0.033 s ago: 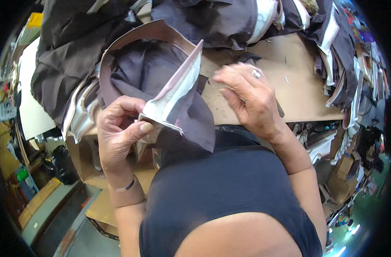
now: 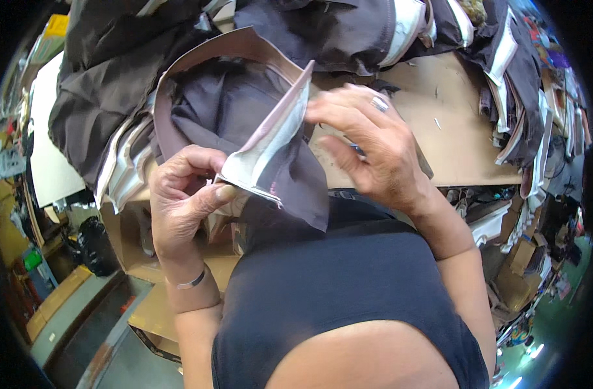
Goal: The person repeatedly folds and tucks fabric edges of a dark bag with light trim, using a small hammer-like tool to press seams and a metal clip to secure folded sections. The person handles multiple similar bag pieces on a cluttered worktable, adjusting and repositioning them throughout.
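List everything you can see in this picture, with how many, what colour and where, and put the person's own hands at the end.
dark fabric piece: one, dark grey-brown with a pale lining band along its edge, held up at centre
pile of fabric pieces: many, dark with pale linings, across the top and left
stacked fabric pieces: many, dark and pale, along the right edge of the table
worktable: one, tan board top, upper right
cardboard box: one, brown, open, lower left under the fabric
ring: one, silver, on a right finger
bracelet: one, silver, on the left wrist
left hand: pinches the folded pale lining edge, grip closed
right hand: fingers spread beside the fabric's raised edge; contact unclear
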